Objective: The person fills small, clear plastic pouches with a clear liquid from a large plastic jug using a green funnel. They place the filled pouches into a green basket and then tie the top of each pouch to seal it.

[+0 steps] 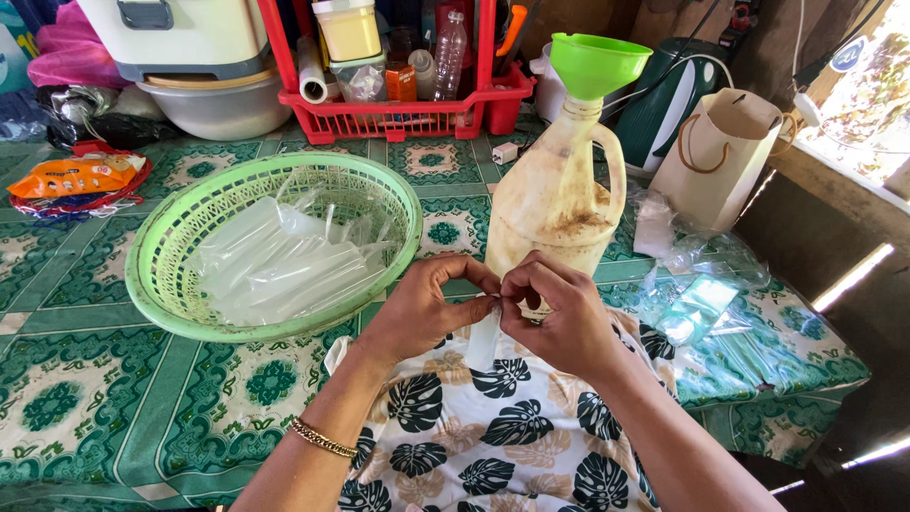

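Leaf-printed cloth [493, 446] is lying across the person's lap, nearest of all, and just above it both hands are meeting at the table [114, 398] edge. Between them a slim clear bag [482, 339] is hanging down, filled with something pale. Left hand [422, 308] is pinching the bag's top with thumb and forefinger closed tight on the plastic, and right hand [561, 318] is gripping the same neck from the other side, fingers curled narrow around it. I'd say the bag is going to handle soft and floppy, light, a bit slippery, and easy to burst or spill if squeezed low; the twisted neck looks the safest place to hold it. Beside the hands a green basket [171, 294] is holding more such bags, and a jug [550, 199] is carrying a green funnel [597, 62].
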